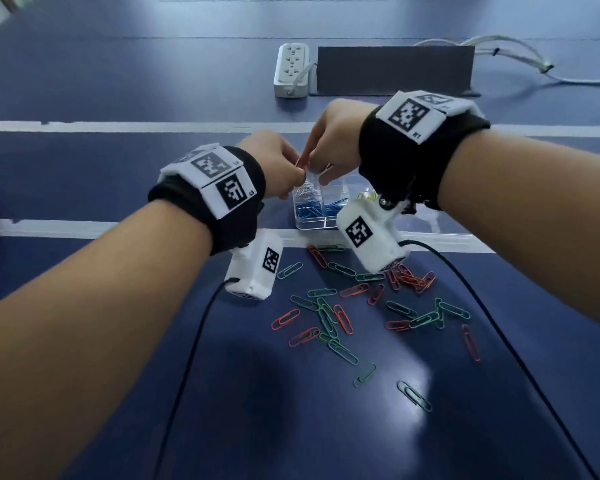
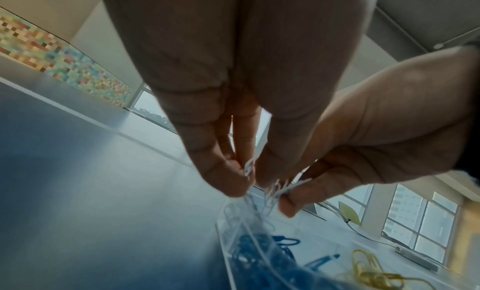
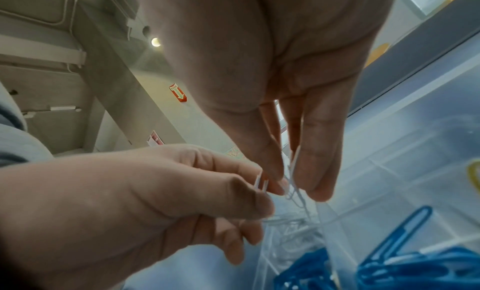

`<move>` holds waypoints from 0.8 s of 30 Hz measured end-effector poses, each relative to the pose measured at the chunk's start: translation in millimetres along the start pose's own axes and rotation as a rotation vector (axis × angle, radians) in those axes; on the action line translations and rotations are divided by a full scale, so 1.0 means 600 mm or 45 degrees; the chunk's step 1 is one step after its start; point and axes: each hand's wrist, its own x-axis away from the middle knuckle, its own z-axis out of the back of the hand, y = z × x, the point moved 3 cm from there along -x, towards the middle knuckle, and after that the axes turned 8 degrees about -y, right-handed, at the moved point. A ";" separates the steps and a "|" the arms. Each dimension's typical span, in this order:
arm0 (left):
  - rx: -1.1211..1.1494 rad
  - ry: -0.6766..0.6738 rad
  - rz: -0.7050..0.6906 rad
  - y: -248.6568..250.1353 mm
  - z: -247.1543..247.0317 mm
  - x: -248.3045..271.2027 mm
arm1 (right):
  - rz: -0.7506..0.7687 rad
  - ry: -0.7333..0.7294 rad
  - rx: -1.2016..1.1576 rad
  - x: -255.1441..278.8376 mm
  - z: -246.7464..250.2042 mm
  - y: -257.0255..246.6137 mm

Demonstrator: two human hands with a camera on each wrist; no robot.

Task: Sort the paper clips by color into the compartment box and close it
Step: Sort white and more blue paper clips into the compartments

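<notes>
A dark blue table (image 1: 118,161) crossed by white stripes (image 1: 136,126) holds a power strip (image 1: 291,69); large windows (image 2: 420,222) and what looks like a mosaic wall panel (image 2: 59,62) lie beyond.

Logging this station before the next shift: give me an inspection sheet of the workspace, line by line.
Surface: dark blue table with white stripes.
Job's things: clear plastic compartment box, open, holding white, blue and yellow clips in separate compartments; red and green paper clips loose on the table, nearer the person than the box.
Clutter: white power strip; dark flat panel.
Hands: left hand and right hand both pinch white paper clips above the box.
Cables: black wrist-camera leads; white cords at far right.
Surroundings: windows, ceiling, wall with fire sign.
</notes>
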 end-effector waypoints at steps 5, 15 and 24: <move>0.057 0.037 0.006 -0.001 0.004 0.010 | -0.077 -0.030 -0.180 -0.005 0.003 -0.003; -0.154 0.091 -0.041 -0.003 -0.003 0.017 | 0.021 -0.044 -0.477 0.017 -0.005 -0.002; -0.349 0.139 -0.147 -0.010 -0.004 0.013 | 0.031 0.099 -0.214 0.042 -0.016 -0.019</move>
